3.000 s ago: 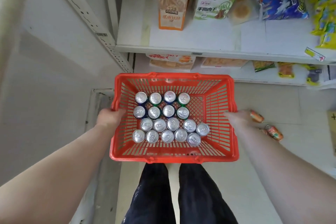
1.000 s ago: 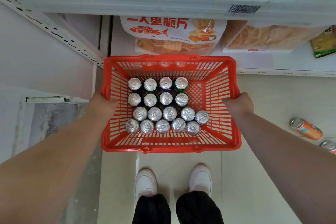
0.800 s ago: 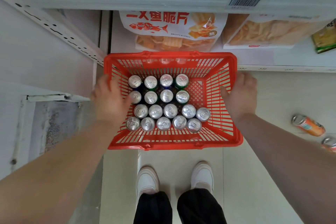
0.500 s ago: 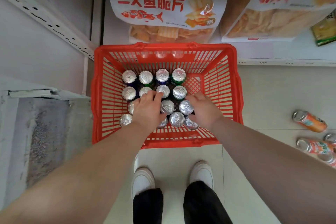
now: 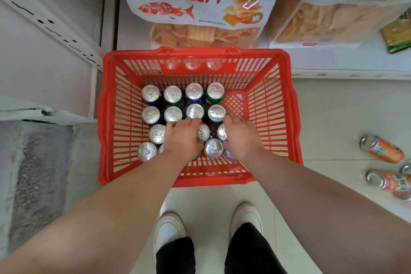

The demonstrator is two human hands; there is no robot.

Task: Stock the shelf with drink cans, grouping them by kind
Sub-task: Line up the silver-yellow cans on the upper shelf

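Note:
A red plastic basket (image 5: pixel 195 54) stands on the floor in front of the lowest shelf (image 5: pixel 333 63). It holds several upright drink cans. The two back rows alternate blue cans (image 5: pixel 150 93) and green cans (image 5: pixel 215 91). The front rows show only silver tops (image 5: pixel 146 151). My left hand (image 5: pixel 182 138) lies palm down over a can in the middle of the front rows, fingers curled round it. My right hand (image 5: pixel 241 138) is curled over a can beside it, at the right of those rows. Both held cans are mostly hidden.
Two large bags of fish crisps (image 5: pixel 200 6) lie on the shelf just behind the basket. Orange cans (image 5: pixel 381 149) lie on the tiled floor at the right. A perforated shelf upright (image 5: pixel 44 22) runs along the left. My shoes (image 5: pixel 170 227) stand right behind the basket.
The basket came down from my hands to the floor by the low shelf. Both hands left its side rims and dropped inside onto cans in the front rows.

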